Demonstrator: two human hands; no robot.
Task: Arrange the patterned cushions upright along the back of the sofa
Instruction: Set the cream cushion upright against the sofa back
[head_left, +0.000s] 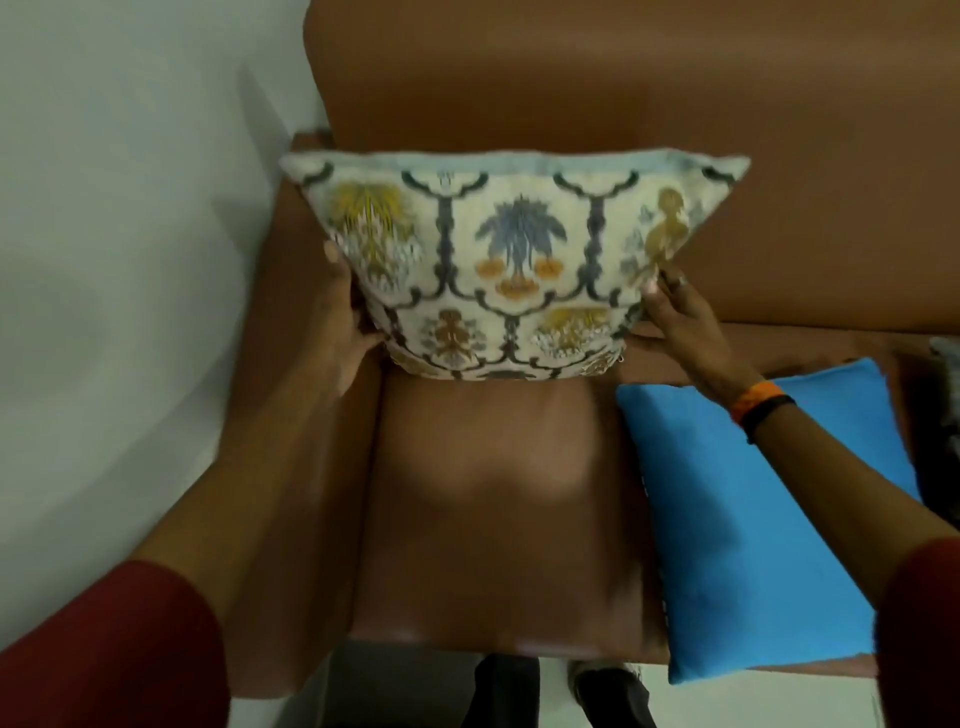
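Observation:
A cream cushion with a dark lattice and yellow, blue and orange plant motifs (511, 260) stands upright on the brown sofa seat (498, 499), leaning against the sofa back (623, 93) at its left end. My left hand (345, 317) grips the cushion's left edge. On the lower right edge rests my right hand (675, 306), fingers pressed to the fabric, a ring on one finger. A second cushion (753, 525) lies flat on the seat to the right, its plain blue side up.
The sofa's left armrest (291, 218) runs beside a pale wall (130, 208). At the far right edge a dark grey object (948, 364) lies on the seat, mostly cut off. My shoes (608, 693) stand on the floor before the sofa's front edge.

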